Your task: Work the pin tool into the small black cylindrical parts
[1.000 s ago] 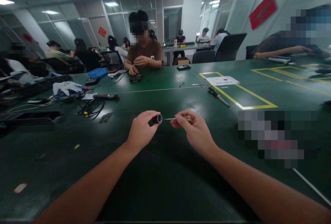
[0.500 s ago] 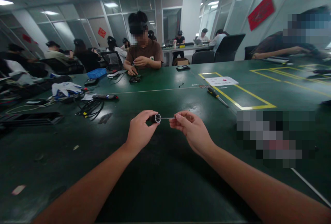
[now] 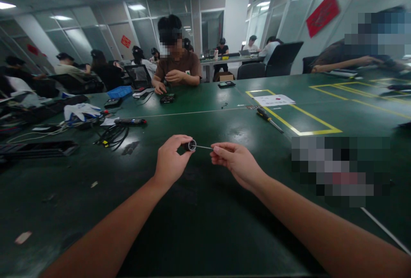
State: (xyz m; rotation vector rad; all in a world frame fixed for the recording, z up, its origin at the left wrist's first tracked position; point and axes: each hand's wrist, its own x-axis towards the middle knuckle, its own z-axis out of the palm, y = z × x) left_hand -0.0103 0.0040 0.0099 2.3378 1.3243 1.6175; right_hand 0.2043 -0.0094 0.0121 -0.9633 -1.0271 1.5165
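Observation:
Between the thumb and fingers of my left hand [image 3: 172,156] is a small dark cylinder [image 3: 192,145], its light-rimmed round end facing right and toward me. My right hand [image 3: 236,158] pinches a thin metal rod [image 3: 204,147], whose far tip reaches the cylinder's open end. Whether the tip goes inside or only touches the rim, I cannot tell. The rod's other end is hidden in my fingers. Both hands are raised over the green table [image 3: 205,235].
A screwdriver [image 3: 269,119] lies right of centre beside yellow tape and a paper sheet [image 3: 272,100]. Black cables [image 3: 112,137], white gloves [image 3: 81,111] and a blue bin [image 3: 120,92] are at left. A co-worker [image 3: 176,66] sits across the table.
My left hand and the cylinder have shifted slightly left. The rod now slopes down a little toward my right hand, and more of my right hand's fingers are curled under it.

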